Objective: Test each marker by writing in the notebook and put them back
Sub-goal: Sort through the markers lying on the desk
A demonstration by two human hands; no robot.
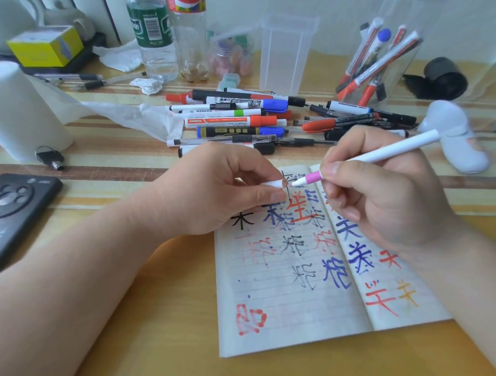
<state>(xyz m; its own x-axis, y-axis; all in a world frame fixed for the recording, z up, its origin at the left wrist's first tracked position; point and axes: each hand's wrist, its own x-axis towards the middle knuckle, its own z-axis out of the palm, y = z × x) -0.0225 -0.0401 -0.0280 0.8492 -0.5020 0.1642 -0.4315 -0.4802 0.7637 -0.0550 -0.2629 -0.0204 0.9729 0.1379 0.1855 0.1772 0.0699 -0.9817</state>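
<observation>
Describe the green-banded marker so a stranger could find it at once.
Beyond the far edge of the open notebook lies a heap of markers. In its left half, a white marker with a green band lies between a blue-capped marker behind and a red-capped marker in front. It carries the heap's only green.

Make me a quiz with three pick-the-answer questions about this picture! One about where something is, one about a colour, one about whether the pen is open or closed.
1. Where is the heap of markers? A) beyond the notebook B) under the notebook C) on the floor
2. What colour is the band near the white marker's tip? A) green B) pink C) black
3. The white marker is: A) capped B) lying on the table C) uncapped
Answers: 1A, it lies past the notebook's far edge. 2B, pink shows beside the tip. 3C, the left hand pinches the white cap while the right hand grips the white marker.
</observation>
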